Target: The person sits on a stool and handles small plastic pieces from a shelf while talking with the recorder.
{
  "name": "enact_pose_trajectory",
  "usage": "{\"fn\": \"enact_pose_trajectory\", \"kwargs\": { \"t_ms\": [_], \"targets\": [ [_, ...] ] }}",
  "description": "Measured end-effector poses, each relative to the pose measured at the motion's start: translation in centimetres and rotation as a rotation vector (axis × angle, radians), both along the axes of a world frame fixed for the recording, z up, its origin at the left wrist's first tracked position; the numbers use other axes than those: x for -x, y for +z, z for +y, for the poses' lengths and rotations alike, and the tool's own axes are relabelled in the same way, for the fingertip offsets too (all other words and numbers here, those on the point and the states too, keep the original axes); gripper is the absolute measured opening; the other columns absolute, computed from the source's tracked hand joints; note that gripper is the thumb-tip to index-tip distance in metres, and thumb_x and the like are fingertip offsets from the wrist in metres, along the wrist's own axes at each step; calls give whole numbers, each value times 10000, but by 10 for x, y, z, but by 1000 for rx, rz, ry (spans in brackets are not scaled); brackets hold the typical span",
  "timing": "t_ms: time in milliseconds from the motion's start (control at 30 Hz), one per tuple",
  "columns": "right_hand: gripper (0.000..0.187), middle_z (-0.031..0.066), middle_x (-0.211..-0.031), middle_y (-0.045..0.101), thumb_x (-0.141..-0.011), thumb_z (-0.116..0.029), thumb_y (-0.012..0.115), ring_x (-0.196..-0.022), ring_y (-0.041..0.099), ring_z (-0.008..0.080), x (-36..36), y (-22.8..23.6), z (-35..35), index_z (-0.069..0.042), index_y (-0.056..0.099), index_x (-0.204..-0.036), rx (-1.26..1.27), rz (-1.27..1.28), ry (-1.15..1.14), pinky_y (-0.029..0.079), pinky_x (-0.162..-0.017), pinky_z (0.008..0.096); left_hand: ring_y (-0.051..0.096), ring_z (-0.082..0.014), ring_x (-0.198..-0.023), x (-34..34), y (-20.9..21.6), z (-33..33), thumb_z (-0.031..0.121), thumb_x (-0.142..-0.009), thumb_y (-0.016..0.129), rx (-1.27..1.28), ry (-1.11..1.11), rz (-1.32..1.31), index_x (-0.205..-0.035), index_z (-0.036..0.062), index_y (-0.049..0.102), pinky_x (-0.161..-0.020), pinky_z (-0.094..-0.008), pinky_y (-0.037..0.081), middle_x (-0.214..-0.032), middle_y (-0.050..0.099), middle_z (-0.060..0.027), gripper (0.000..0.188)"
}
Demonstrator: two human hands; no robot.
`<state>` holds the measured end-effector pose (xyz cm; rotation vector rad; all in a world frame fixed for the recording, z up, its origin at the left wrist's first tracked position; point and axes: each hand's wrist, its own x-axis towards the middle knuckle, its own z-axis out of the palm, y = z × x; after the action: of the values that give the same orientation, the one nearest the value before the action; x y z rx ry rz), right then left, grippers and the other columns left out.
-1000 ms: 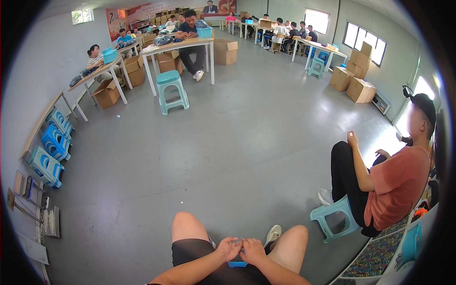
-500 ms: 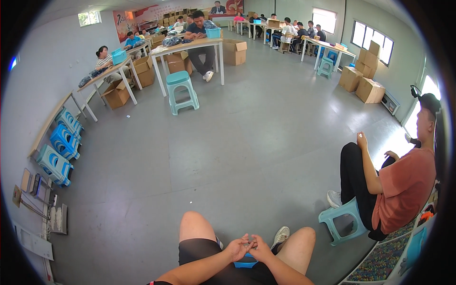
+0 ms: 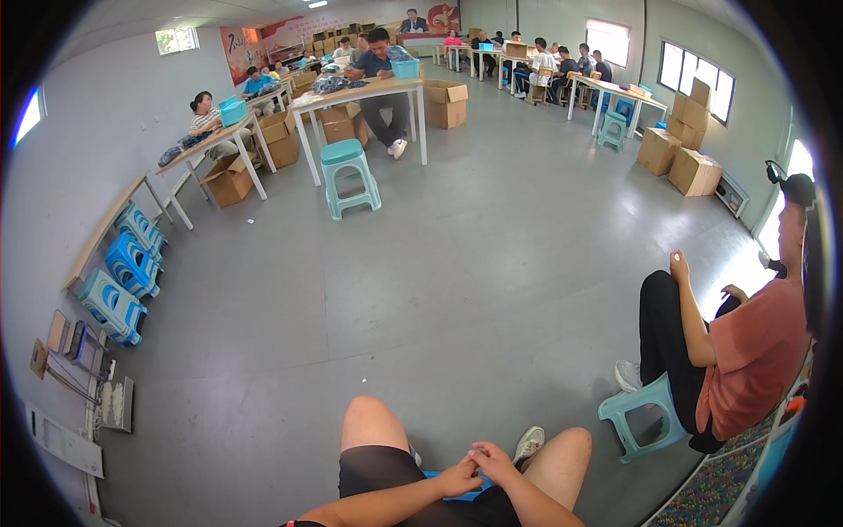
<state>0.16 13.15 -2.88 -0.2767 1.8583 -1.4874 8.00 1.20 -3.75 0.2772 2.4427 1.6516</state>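
My left hand (image 3: 461, 478) and my right hand (image 3: 493, 462) rest against each other above my lap, between my bare knees. The fingers of both hands are curled in and touch, and whether anything small lies between them is hidden. Below the hands, between my thighs, a blue plastic surface (image 3: 465, 496) shows, looking like a stool seat. A small white scrap (image 3: 363, 380) lies on the grey floor beyond my left knee.
At my right a person in an orange shirt (image 3: 760, 342) sits on a pale green stool (image 3: 645, 420). Blue stools (image 3: 132, 263) line the left wall. Farther off are a green stool (image 3: 349, 180), worktables (image 3: 360, 90) with seated people, and cardboard boxes (image 3: 695, 172).
My fingers, spread and meeting at the tips before, are now curled in, and the hands have come closer together. The whole view has shifted slightly.
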Motion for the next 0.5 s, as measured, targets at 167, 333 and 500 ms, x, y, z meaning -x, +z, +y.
{"fn": "enact_pose_trajectory", "kwargs": {
  "t_ms": [167,333,500],
  "targets": [
    [323,104,-827,613,-804,-311,524,-772,574,173,-1,6,5,-19,583,-928,-210,127,171,447,-709,276,439,-368,-1045,-3,14,1,280,-704,519,225,-102,-110,-1102,-70,423,-878,-381,381,-1195,363,-274,539],
    [348,134,-799,613,-783,-353,533,-768,587,229,-1,24,-2,-29,603,-888,-281,293,246,454,-694,296,465,-368,-1016,-5,15,0,236,-684,525,422,-205,-107,-1083,-101,413,-870,-384,393,-1138,421,-281,533],
    [371,135,-802,613,-780,-391,527,-755,589,243,0,31,-2,-43,610,-877,-288,305,292,454,-685,307,458,-367,-1027,-4,10,2,185,-671,507,418,-229,-94,-1057,-111,423,-874,-381,390,-1101,445,-289,494]
  ]
}}
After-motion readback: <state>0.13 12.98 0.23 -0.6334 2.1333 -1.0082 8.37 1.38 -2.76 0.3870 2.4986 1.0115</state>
